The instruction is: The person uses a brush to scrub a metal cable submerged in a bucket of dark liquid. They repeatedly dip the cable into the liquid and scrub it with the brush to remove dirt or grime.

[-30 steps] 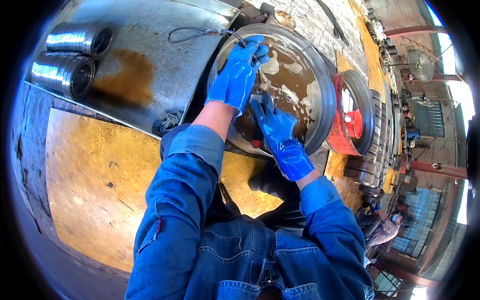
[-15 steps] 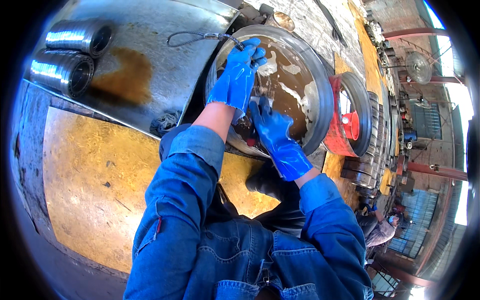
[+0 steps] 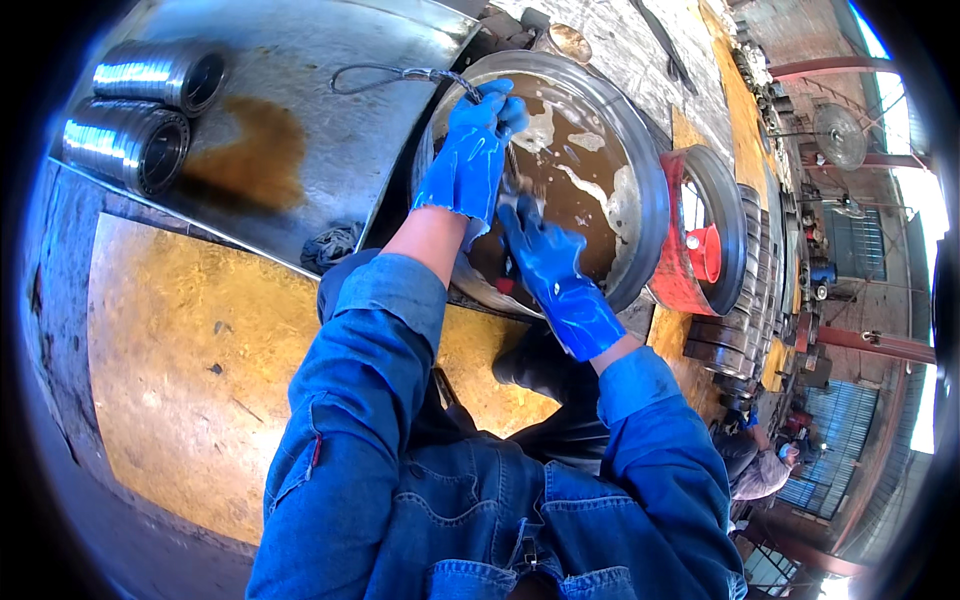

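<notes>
My left hand [image 3: 468, 150], in a blue rubber glove, is closed on a wire rope [image 3: 465, 85] over a round metal tub [image 3: 645, 200]. The rope's looped end sticks out to the left, above the metal tray; its lower part is hidden by the glove. Murky brown liquid [image 3: 580, 215] with patches of foam lies in the tub. My right hand [image 3: 555, 275], gloved the same way, is closed around a tool whose red handle end [image 3: 505, 286] shows beside the palm. The tool's working end, near the left hand, is blurred, so its kind cannot be made out.
On the left, two stacks of shiny metal rings [image 3: 125, 140] lie on a metal tray [image 3: 300, 90] beside a brown stain and a dark rag [image 3: 332, 245]. A red ring-shaped drum [image 3: 680, 275] stands right of the tub. Another person [image 3: 765, 470] is far right.
My left hand and the wire rope have shifted very slightly. My right hand stays close to the same spot, and the foam on the liquid has drifted a little.
</notes>
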The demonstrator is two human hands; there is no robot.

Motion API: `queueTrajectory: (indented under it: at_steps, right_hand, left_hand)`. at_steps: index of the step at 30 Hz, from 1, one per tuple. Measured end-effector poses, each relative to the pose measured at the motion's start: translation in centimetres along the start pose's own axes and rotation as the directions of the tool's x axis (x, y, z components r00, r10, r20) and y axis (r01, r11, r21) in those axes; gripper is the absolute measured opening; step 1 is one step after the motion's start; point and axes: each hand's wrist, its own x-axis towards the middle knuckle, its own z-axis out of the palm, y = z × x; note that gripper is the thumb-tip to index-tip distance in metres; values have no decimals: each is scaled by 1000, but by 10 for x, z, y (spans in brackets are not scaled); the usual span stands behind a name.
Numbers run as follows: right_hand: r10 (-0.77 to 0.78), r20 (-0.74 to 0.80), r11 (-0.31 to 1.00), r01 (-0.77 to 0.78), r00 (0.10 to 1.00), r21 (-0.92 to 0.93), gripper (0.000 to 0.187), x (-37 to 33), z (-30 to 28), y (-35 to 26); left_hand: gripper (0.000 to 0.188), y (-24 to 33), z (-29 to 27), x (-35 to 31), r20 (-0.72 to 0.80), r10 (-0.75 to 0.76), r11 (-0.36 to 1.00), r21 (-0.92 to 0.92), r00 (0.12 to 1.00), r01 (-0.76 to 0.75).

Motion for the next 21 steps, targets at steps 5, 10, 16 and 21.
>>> queueTrajectory:
  at_steps: [5, 10, 16, 21]
  right_hand:
    - [106, 449, 974, -184, 887, 133, 39, -36, 16, -5]
    - [55, 62, 991, -62, 997, 121, 45, -1, -16, -23]
    - [252, 459, 945, -320, 852, 75, 50, -19, 12, -6]
    - [328, 771, 769, -628, 546, 117, 48, -24, 10, -12]
  left_hand:
    - [20, 11, -18, 4, 20, 56, 998, -8, 998, -55]
    - [20, 12, -2, -7, -145, 79, 994, 88, 986, -66]
    - [19, 11, 8, -15, -134, 29, 993, 114, 991, -14]
    - [24, 22, -11, 5, -395, 66, 867, 477, 916, 143]
